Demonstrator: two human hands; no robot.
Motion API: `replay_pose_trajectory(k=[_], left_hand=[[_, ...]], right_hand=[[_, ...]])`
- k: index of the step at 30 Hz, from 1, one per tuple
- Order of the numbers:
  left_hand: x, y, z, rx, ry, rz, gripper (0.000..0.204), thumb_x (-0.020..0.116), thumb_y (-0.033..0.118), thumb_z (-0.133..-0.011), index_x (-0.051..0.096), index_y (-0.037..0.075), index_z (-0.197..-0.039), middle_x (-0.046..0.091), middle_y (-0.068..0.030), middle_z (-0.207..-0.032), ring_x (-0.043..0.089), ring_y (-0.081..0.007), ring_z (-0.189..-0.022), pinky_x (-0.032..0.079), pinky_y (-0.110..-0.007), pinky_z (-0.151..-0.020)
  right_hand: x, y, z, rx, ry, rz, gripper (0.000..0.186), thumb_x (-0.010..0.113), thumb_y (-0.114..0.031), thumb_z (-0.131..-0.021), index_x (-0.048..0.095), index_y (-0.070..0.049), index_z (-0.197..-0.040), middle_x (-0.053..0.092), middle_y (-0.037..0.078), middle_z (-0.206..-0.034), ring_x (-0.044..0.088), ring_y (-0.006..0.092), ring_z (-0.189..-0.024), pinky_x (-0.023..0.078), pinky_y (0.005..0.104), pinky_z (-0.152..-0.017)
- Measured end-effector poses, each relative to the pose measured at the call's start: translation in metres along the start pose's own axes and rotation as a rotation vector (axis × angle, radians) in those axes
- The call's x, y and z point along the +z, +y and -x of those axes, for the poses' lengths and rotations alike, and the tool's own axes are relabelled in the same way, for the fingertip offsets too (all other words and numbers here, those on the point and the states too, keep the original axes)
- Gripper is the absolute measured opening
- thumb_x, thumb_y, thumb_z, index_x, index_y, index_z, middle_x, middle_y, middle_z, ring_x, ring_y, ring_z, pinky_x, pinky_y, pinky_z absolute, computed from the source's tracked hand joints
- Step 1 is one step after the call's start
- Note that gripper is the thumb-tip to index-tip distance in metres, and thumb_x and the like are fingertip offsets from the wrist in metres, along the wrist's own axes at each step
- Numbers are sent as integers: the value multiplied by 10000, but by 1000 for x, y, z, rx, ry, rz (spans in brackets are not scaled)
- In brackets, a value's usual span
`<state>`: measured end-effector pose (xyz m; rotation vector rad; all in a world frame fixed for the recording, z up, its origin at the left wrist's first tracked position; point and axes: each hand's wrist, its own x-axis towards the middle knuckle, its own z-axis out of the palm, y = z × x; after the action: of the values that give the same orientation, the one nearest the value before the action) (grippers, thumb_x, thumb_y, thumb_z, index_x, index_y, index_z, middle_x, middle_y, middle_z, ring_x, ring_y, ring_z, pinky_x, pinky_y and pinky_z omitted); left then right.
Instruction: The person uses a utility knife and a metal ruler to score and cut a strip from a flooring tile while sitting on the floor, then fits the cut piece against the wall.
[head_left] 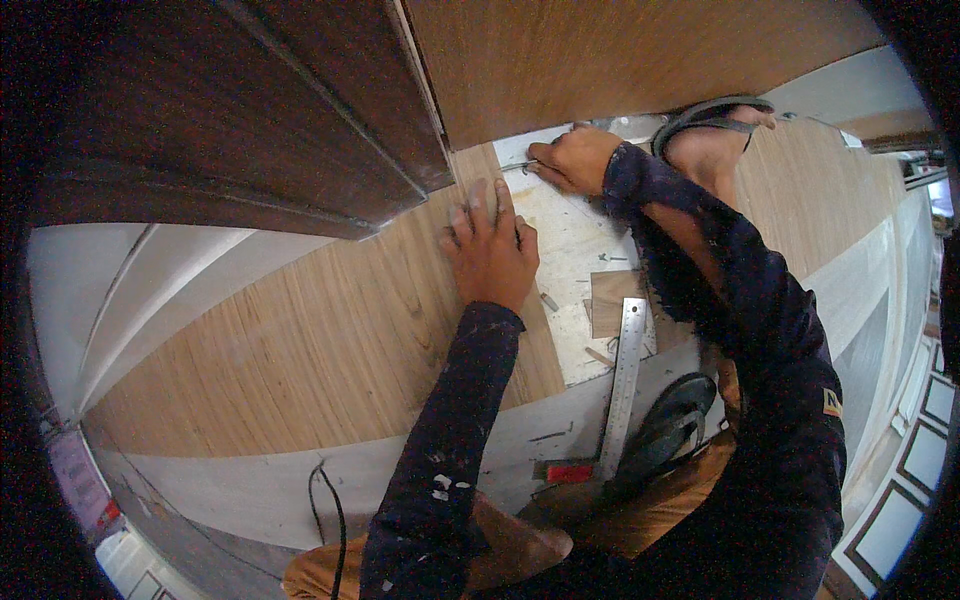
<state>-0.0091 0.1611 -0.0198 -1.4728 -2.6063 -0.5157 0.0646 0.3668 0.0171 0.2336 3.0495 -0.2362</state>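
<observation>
My left hand (492,245) lies with its fingers spread on a light wood-grain floor sheet (330,350), close to its right edge. My right hand (578,160) is closed in a pinch at the far end of a bare whitish strip (550,225), beside the foot of a brown wood panel (620,60). A thin dark piece shows at its fingertips, too small to name. On the strip lie a small wood-grain offcut (612,300) and several scraps. A steel ruler (624,370) lies across the near part, with a red block (570,473) by its lower end.
A dark door (250,110) stands at the far left. Right of my right hand is a foot (705,155) with a grey sandal strap. A dark sandal (675,415) lies near the ruler. More wood-grain sheet (810,190) covers the right. A black cord (335,510) loops at the lower left.
</observation>
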Motion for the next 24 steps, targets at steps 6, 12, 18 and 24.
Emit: replay_pose_trajectory(k=[6, 12, 18, 24], left_hand=[[3, -2, 3, 11, 6, -25, 533, 537, 321, -893, 542, 145, -1396, 462, -84, -1457, 445, -358, -1259, 333, -558, -1005], [4, -3, 3, 14, 30, -33, 527, 533, 322, -897, 549, 140, -1391, 471, -82, -1448, 447, -348, -1239, 325, -548, -1005], [7, -4, 4, 7, 9, -15, 526, 533, 323, -900, 540, 143, -1394, 473, -72, -1440, 444, -343, -1248, 331, -547, -999], [4, -4, 4, 31, 46, -33, 519, 533, 327, -905, 541, 146, -1391, 470, -71, -1445, 452, -343, -1243, 333, -547, -1000]], right_hand=[[5, -1, -3, -5, 14, 4, 344, 459, -385, -999, 599, -71, -1005, 640, 203, -675, 661, 412, -666, 530, 536, -609], [4, -2, -4, -20, 71, 43, 277, 500, -332, -998, 589, -71, -985, 619, 189, -625, 635, 401, -614, 503, 519, -591], [8, 4, -3, -48, 61, 24, 284, 496, -337, -1001, 589, -69, -990, 614, 197, -624, 632, 409, -617, 503, 525, -590], [4, -2, -6, -22, 51, -3, 284, 490, -335, -1004, 583, -67, -1003, 609, 205, -625, 630, 420, -625, 501, 530, -595]])
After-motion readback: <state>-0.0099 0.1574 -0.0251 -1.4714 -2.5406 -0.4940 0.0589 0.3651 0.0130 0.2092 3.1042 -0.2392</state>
